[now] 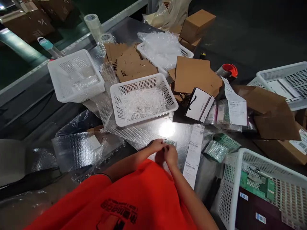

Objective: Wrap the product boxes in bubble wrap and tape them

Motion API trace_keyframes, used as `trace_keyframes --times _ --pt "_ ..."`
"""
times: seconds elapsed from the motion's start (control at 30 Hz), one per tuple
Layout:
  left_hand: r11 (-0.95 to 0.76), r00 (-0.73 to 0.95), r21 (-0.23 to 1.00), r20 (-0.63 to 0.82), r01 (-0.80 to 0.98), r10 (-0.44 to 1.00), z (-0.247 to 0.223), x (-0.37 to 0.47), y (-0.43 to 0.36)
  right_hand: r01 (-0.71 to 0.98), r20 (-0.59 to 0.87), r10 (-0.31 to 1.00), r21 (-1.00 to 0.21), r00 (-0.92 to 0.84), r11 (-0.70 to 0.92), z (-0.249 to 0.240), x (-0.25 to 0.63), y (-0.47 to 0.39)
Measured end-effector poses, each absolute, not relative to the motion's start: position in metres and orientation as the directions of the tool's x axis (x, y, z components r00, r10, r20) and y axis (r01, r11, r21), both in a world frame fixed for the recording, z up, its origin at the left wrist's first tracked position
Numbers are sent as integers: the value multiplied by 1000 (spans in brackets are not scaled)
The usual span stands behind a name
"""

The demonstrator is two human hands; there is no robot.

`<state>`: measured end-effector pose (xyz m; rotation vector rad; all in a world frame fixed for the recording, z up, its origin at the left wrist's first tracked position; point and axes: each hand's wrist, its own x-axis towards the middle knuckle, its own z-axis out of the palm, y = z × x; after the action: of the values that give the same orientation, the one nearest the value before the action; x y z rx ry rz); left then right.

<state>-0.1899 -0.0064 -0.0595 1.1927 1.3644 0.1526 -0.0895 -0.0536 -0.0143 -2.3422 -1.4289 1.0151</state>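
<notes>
Close to my body, over the metal table (pixel 136 132), my left hand (pixel 157 145) and my right hand (pixel 170 155) meet at a small bubble-wrapped packet (pixel 172 142). The fingers of both are closed on it. Its far edge shows beyond my fingers, clear with a greenish tint; the rest is hidden by my hands. Just right of my right hand a strip of printed labels (pixel 193 150) runs down the table. Farther right lie bubble-wrapped green packets (pixel 217 150).
A white basket of shredded filler (pixel 114 105) stands ahead, bubble wrap (pixel 105 111) beside it. Flat cardboard (pixel 192 73), a white paper bag (pixel 199 105) and a tape dispenser (pixel 227 71) are beyond. Another white basket (pixel 242 156) with green boxes stands at right.
</notes>
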Motion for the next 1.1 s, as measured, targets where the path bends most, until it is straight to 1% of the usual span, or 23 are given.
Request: trace_keyframes --times 0.07,0.17,0.27,0.4,0.47,0.5,0.57,0.6,0.7,0.8,0.87,0.97,1.1 --pt "426 287 724 -636 542 716 -62 -191 -6 709 -441 845 -489 302 -508 -16 -93 -55" --pt "396 283 730 -616 557 735 -64 -193 -3 709 -433 851 -497 297 -500 -19 -95 -55" --pt "400 295 720 -631 567 717 -66 -195 -1 684 -426 859 -539 283 -492 -22 -90 -55" --pt "422 310 704 -662 571 683 -68 -197 1 614 -416 871 -625 261 -482 -23 -70 -56" --pt "421 300 698 -663 580 686 -67 -196 2 582 -381 876 -655 297 -482 -23 -56 -57" --pt "417 291 695 -661 586 691 -66 -195 2 573 -356 870 -655 341 -493 -24 -49 -58" --pt "412 267 686 -657 601 705 -64 -194 1 555 -340 828 -621 445 -554 -27 -40 -60" --pt "411 253 679 -657 608 710 -63 -193 -1 540 -363 800 -597 478 -593 -29 -38 -61" --pt "420 209 654 -663 630 719 -59 -190 -5 541 -479 755 -527 447 -655 -35 -40 -62" --pt "435 145 621 -665 652 732 -51 -190 -8 619 -505 751 -444 425 -648 -38 -47 -60" --pt "475 52 561 -681 678 730 -45 -190 -8 641 -515 740 -401 433 -654 -38 -49 -58" --pt "508 -68 456 -692 731 719 -32 -185 -7 635 -545 733 -407 407 -656 -37 -48 -55" --pt "407 -25 402 -686 820 727 -14 -170 -7 649 -567 734 -404 375 -644 -34 -48 -54"
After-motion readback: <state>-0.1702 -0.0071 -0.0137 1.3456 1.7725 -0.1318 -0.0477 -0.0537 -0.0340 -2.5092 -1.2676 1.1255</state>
